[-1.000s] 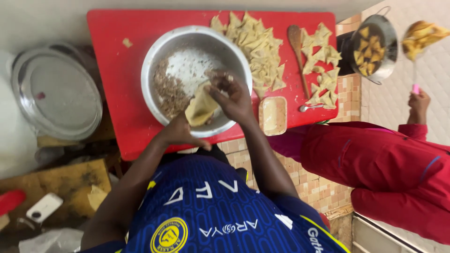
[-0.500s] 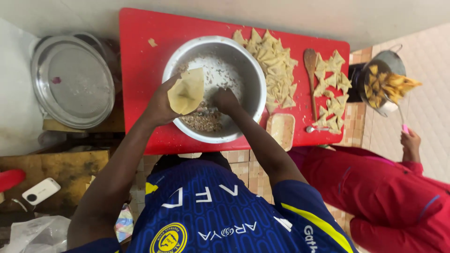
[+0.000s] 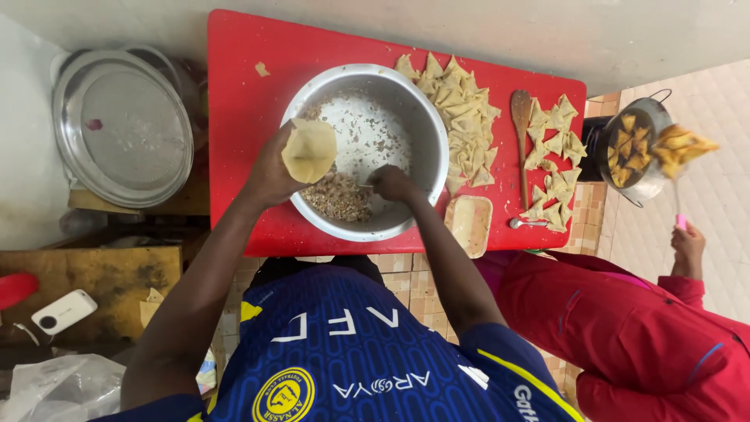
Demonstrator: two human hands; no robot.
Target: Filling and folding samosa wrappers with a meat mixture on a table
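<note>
Left hand [image 3: 269, 173] grips a pale folded dough cone [image 3: 309, 150]; right hand [image 3: 391, 184], closed on something unclear, reaches into the round steel bowl [image 3: 422, 117] beside heaped folded pastries [image 3: 461, 117] on the red table [image 3: 234, 94]

Bright, even light; edges perhaps warped.

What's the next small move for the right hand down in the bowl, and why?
Probably lift a pinch of filling up to the pastry cone. The left hand holds the cone open over the steel bowl, and it looks empty, while the right hand is down beside the filling.
</note>
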